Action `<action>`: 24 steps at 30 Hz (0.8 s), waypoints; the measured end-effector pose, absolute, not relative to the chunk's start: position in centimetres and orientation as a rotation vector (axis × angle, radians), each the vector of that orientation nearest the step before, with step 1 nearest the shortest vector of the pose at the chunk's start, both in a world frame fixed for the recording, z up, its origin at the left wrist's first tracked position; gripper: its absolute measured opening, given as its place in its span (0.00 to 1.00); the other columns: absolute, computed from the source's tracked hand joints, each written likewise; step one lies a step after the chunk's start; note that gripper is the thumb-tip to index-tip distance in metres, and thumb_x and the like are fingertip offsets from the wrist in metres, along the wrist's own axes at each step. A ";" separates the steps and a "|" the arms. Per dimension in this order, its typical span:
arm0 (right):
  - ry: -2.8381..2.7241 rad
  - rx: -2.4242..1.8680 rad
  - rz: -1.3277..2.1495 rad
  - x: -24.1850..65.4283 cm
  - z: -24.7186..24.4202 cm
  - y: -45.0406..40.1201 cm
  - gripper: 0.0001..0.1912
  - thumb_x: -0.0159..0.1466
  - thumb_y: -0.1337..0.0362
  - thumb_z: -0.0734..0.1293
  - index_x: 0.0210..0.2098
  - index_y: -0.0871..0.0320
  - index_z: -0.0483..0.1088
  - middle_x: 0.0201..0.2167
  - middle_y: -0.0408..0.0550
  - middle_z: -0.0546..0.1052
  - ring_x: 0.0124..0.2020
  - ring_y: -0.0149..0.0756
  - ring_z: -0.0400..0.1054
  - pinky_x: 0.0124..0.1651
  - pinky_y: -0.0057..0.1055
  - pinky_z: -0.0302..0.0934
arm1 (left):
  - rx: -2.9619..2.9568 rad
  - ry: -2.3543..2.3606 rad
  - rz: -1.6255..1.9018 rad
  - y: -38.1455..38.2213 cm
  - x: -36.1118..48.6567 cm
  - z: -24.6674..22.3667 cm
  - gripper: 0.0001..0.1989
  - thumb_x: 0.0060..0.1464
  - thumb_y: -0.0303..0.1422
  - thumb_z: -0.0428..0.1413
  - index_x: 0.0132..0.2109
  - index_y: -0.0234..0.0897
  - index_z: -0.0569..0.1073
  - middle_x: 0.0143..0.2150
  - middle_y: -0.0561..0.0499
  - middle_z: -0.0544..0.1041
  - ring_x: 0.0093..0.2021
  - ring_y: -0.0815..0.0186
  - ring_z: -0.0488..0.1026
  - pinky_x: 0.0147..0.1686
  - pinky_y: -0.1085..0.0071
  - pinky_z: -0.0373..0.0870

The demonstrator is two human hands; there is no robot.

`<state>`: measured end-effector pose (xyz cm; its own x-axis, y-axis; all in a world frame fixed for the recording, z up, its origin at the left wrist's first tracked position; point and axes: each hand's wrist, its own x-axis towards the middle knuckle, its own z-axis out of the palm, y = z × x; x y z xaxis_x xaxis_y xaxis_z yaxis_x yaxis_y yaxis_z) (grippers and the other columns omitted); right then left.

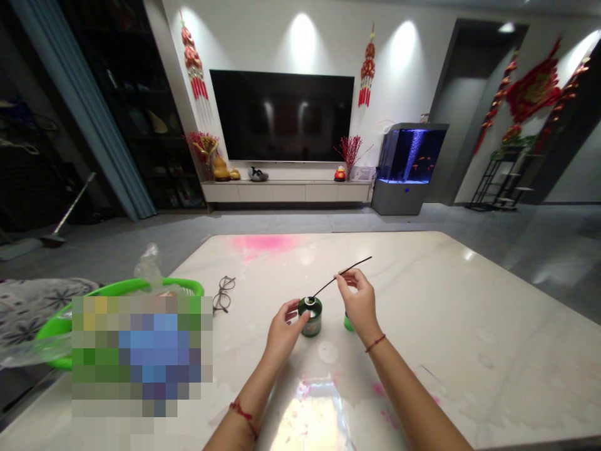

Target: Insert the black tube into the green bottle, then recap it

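A small dark green glass bottle with a white-rimmed mouth stands on the pale marble-look table. Wrapped around its left side is my left hand, thumb at the front and fingers behind. Between the fingertips of my right hand is a thin black stick, slanting up to the right. The stick's lower end is at the bottle's mouth; whether it goes inside I cannot tell. Partly hidden behind my right hand, a bright green object rests on the table.
Eyeglasses lie left of the bottle. A green plastic basket with clear plastic bags stands at the table's left, partly covered by a blurred patch. Pink stains mark the tabletop. Beyond are a TV and a fish tank.
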<state>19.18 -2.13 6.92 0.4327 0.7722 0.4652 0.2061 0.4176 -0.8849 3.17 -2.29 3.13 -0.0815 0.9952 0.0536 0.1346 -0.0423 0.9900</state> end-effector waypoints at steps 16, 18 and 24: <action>-1.428 -1.239 0.347 17.1 5.6 -2.4 0.03 0.55 0.66 0.62 0.27 0.56 0.67 0.29 0.48 0.73 0.36 0.38 0.64 0.43 0.35 0.56 | 1.321 1.321 1.204 -2.8 3.3 3.9 0.23 0.33 0.34 0.62 0.41 0.34 0.70 0.44 0.41 0.75 0.46 0.58 0.71 0.46 0.63 0.66; -1.436 -1.253 0.360 17.0 5.5 -2.3 0.04 0.55 0.66 0.61 0.28 0.57 0.68 0.30 0.48 0.73 0.36 0.38 0.64 0.43 0.35 0.56 | 1.318 1.318 1.191 -2.8 3.3 3.9 0.24 0.34 0.35 0.62 0.42 0.34 0.70 0.45 0.41 0.74 0.46 0.58 0.71 0.45 0.63 0.66; -1.436 -1.270 0.387 16.8 4.6 -1.7 0.05 0.55 0.65 0.62 0.28 0.57 0.69 0.29 0.47 0.73 0.36 0.37 0.65 0.43 0.34 0.57 | 1.305 1.325 1.184 -2.6 3.3 3.6 0.24 0.34 0.33 0.62 0.42 0.33 0.69 0.45 0.41 0.74 0.45 0.59 0.71 0.45 0.63 0.66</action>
<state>16.84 -1.71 4.59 0.2049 0.8392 0.5038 0.4723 0.3660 -0.8018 3.26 -2.63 3.63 -0.0341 0.9992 0.0219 0.1339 -0.0172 0.9908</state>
